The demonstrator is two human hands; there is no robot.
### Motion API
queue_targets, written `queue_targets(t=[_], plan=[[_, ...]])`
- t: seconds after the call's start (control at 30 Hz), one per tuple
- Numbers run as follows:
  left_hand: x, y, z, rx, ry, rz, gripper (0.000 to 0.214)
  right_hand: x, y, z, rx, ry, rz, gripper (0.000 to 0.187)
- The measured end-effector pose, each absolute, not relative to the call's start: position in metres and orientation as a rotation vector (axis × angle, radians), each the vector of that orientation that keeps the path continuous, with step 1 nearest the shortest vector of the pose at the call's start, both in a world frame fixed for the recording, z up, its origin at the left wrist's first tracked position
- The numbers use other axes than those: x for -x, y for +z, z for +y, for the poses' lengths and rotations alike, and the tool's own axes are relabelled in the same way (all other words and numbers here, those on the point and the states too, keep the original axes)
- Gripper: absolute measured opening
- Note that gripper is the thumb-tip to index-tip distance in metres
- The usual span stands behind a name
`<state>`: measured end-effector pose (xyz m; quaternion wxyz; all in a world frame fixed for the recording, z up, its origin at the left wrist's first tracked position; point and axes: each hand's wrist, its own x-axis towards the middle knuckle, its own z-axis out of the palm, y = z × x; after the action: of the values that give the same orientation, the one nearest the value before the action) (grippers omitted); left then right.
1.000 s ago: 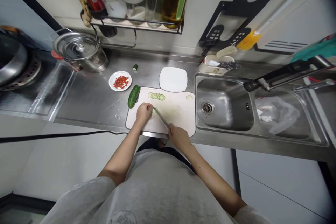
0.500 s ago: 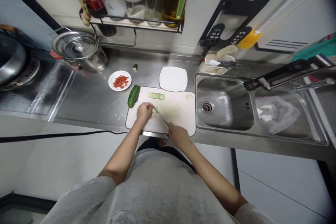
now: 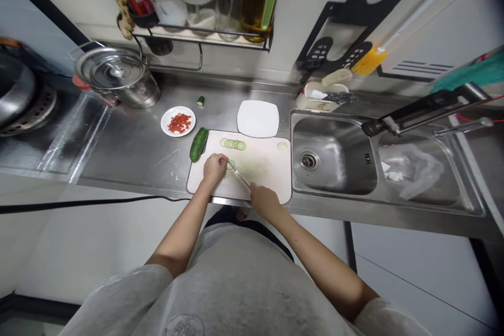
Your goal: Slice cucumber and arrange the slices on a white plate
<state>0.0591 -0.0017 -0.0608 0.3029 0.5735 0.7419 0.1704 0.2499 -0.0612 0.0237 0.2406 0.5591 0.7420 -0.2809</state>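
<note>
Low on the white cutting board (image 3: pixel 271 178), my left hand (image 3: pixel 214 169) is closed, its fingertips pinching the edge of a thin cucumber slice (image 3: pixel 230 165). My right hand (image 3: pixel 265 202) wraps round the handle of a small knife (image 3: pixel 242 178), whose tip points up and left at that slice. Above my hands, a row of overlapping cucumber slices (image 3: pixel 233 144) lies on the board. One pale end slice (image 3: pixel 282 145) sits in the board's upper right corner. A larger piece of cucumber (image 3: pixel 199 145) leans along the board's left edge.
Behind the board is a white square plate (image 3: pixel 258 118). A round plate (image 3: pixel 165 127) with chopped red pieces and a cucumber end (image 3: pixel 200 100) are to the left. A steel pot (image 3: pixel 137 92) stands farther left. The sink (image 3: pixel 334 157) adjoins the board's right side.
The knife has drawn back slightly toward my right hand, its tip now at the slice's lower right edge. My left hand keeps its pinch. The whole view has shifted a little.
</note>
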Motion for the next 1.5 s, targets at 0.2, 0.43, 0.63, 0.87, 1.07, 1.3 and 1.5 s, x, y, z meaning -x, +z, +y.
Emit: queue_targets(t=[0.2, 0.43, 0.63, 0.87, 1.07, 1.3, 1.5], plan=[[-0.059, -0.058, -0.001, -1.528, 0.426, 1.961, 0.022, -0.246, 0.029, -0.063, -1.533, -0.754, 2.012, 0.026], [-0.062, -0.052, -0.004, -1.629, 0.343, 1.993, 0.024, -0.26, 0.027, -0.076, -1.551, -0.76, 2.006, 0.026], [-0.068, -0.055, -0.012, -1.658, 0.318, 2.049, 0.022, -0.277, 0.029, -0.085, -1.546, -0.867, 1.967, 0.026], [-0.075, -0.049, -0.012, -1.534, 0.382, 2.051, 0.016, -0.302, 0.022, -0.087, -1.585, -0.907, 2.053, 0.028], [-0.062, -0.043, -0.022, -1.257, 0.514, 2.01, 0.013, -0.316, 0.005, -0.09, -1.732, -0.973, 2.083, 0.031], [-0.02, -0.043, -0.042, -1.221, 0.432, 2.186, 0.015, -0.315, -0.002, -0.084, -1.787, -0.936, 2.093, 0.032], [-0.007, -0.041, -0.044, -1.249, 0.363, 2.196, 0.019, -0.313, -0.003, -0.077, -1.852, -0.874, 2.084, 0.034]])
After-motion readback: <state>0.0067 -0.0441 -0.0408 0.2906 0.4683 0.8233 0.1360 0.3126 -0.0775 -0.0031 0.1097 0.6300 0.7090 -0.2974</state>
